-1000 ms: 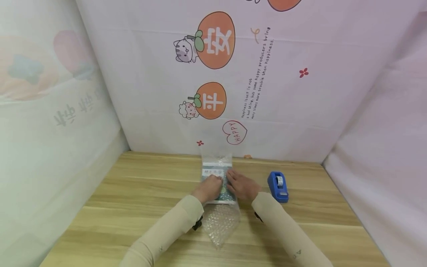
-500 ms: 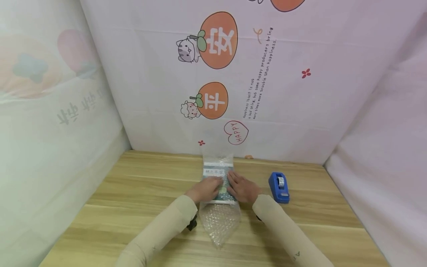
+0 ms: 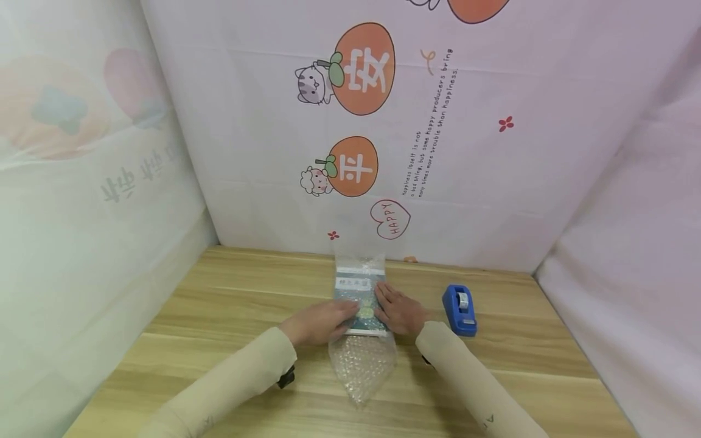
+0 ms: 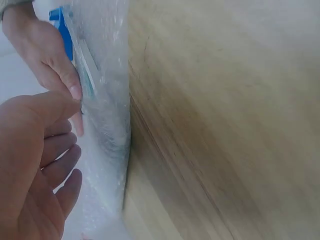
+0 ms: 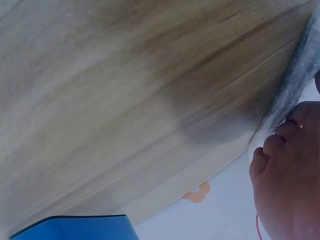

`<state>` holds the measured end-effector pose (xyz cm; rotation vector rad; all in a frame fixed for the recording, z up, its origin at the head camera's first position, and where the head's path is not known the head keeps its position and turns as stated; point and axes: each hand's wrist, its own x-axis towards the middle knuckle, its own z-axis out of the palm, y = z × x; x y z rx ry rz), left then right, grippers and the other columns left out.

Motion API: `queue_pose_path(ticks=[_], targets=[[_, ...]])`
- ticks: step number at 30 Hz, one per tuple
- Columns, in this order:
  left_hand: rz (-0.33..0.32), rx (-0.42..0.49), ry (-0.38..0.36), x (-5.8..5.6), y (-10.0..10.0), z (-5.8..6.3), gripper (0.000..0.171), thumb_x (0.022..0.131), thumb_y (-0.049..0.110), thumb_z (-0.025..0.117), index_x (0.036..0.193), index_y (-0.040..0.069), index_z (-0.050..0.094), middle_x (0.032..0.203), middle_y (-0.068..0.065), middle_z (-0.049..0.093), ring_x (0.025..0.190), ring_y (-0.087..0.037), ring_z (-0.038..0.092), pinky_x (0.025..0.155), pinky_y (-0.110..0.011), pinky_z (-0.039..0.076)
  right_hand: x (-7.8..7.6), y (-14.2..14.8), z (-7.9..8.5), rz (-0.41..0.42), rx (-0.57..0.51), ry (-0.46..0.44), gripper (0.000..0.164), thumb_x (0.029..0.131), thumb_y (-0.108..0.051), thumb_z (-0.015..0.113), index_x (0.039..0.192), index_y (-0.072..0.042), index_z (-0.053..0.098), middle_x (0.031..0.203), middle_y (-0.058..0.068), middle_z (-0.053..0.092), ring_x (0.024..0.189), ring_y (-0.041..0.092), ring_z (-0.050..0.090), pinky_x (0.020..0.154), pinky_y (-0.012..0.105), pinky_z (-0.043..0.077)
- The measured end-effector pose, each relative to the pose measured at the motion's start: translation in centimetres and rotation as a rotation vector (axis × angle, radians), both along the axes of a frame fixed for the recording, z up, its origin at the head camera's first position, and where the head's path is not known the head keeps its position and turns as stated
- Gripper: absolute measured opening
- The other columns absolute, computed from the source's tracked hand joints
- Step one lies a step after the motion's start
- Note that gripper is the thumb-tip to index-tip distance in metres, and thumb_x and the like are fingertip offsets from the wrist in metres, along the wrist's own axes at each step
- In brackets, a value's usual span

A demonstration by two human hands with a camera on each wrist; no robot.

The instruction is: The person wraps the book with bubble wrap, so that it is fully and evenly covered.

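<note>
A flat teal-and-white book (image 3: 350,296) lies under clear bubble wrap (image 3: 362,365), whose pointed end spreads toward me. Over the book's left side, my left hand (image 3: 320,322) has its fingers loosely bent at the wrapped cover. In the left wrist view, the fingers of that hand (image 4: 37,155) are apart and relaxed beside the wrap. My right hand (image 3: 402,311) rests along the right side, fingers laid on the wrapped book. The right wrist view shows its knuckles (image 5: 290,150) by the wrap's edge; its fingertips are hidden there.
A blue tape dispenser (image 3: 460,310) with a roll of tape stands to the right of my right hand. The wooden table (image 3: 219,304) ends at a white printed cloth (image 3: 460,225) at the back, and similar cloth hangs on both sides.
My left hand has slid left and toward me, from the middle of the wrapped book to its left side, its fingers loosening. The right hand stays nearly in place.
</note>
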<state>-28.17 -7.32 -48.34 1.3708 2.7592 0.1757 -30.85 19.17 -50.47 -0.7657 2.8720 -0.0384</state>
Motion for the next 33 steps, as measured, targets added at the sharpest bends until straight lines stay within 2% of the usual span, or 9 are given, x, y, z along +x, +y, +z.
queue_pose_path(ticks=[6, 10, 13, 15, 19, 23, 26, 33], targets=[[-0.109, -0.061, 0.102, 2.1, -1.1, 1.3, 0.055, 0.108, 0.028, 0.060, 0.156, 0.005, 0.050, 0.165, -0.012, 0.048, 0.150, -0.027, 0.050, 0.123, -0.044, 0.045, 0.1, -0.1, 0.2, -0.008, 0.006, -0.012, 0.067, 0.116, -0.038, 0.034, 0.166, 0.004, 0.021, 0.177, 0.021, 0.018, 0.165, 0.035, 0.020, 0.133, 0.051, 0.026], [-0.223, -0.095, 0.196, 3.2, -1.3, 1.4, 0.058, 0.105, 0.032, 0.064, 0.156, 0.006, 0.051, 0.162, -0.011, 0.052, 0.147, -0.023, 0.054, 0.121, -0.038, 0.047, 0.0, 0.0, 0.0, -0.002, 0.001, -0.004, 0.067, 0.116, -0.038, 0.035, 0.166, 0.004, 0.022, 0.176, 0.021, 0.019, 0.164, 0.036, 0.021, 0.133, 0.051, 0.027], [-0.321, -0.094, 0.282, 4.0, -1.2, 1.3, 0.063, 0.100, 0.035, 0.071, 0.153, 0.005, 0.054, 0.158, -0.010, 0.057, 0.142, -0.021, 0.060, 0.118, -0.032, 0.049, 0.0, 0.0, -0.1, 0.012, -0.009, 0.007, 0.067, 0.115, -0.037, 0.035, 0.165, 0.006, 0.024, 0.175, 0.023, 0.020, 0.164, 0.037, 0.022, 0.132, 0.052, 0.028], [-0.362, -0.093, 0.316, 4.7, -1.0, 1.3, 0.066, 0.096, 0.037, 0.075, 0.151, 0.006, 0.056, 0.156, -0.008, 0.059, 0.139, -0.019, 0.062, 0.115, -0.030, 0.052, 0.0, 0.0, -0.1, 0.015, -0.018, 0.009, 0.066, 0.115, -0.037, 0.036, 0.165, 0.006, 0.024, 0.175, 0.024, 0.020, 0.164, 0.038, 0.022, 0.132, 0.052, 0.028], [-0.403, -0.110, 0.351, 6.2, -0.3, 0.9, 0.067, 0.094, 0.042, 0.075, 0.151, 0.011, 0.057, 0.156, -0.003, 0.059, 0.141, -0.015, 0.060, 0.113, -0.028, 0.053, 0.0, 0.0, 0.0, 0.009, -0.016, 0.006, 0.066, 0.116, -0.037, 0.035, 0.165, 0.006, 0.023, 0.176, 0.023, 0.019, 0.164, 0.037, 0.021, 0.133, 0.052, 0.027], [-0.449, -0.080, 0.359, 7.3, 0.4, 0.0, 0.059, 0.096, 0.037, 0.072, 0.148, 0.011, 0.061, 0.152, -0.003, 0.063, 0.142, -0.014, 0.059, 0.116, -0.025, 0.049, 0.1, 0.0, 0.0, 0.000, -0.024, -0.012, 0.067, 0.116, -0.037, 0.035, 0.166, 0.004, 0.021, 0.176, 0.022, 0.017, 0.165, 0.037, 0.018, 0.133, 0.052, 0.025], [-0.464, -0.064, 0.368, 7.7, 0.7, -0.6, 0.055, 0.097, 0.032, 0.070, 0.147, 0.011, 0.062, 0.150, -0.002, 0.064, 0.141, -0.013, 0.060, 0.117, -0.024, 0.048, 0.1, 0.1, 0.0, 0.002, -0.024, -0.010, 0.067, 0.116, -0.038, 0.035, 0.166, 0.004, 0.022, 0.176, 0.022, 0.018, 0.165, 0.037, 0.019, 0.133, 0.052, 0.025], [-0.440, -0.075, 0.395, 8.0, 1.2, -1.6, 0.054, 0.098, 0.031, 0.070, 0.149, 0.013, 0.061, 0.152, 0.002, 0.063, 0.141, -0.010, 0.059, 0.116, -0.022, 0.048, 0.1, 0.2, 0.1, 0.004, -0.037, -0.006, 0.067, 0.115, -0.037, 0.036, 0.165, 0.006, 0.023, 0.176, 0.023, 0.020, 0.164, 0.038, 0.020, 0.133, 0.052, 0.026]])
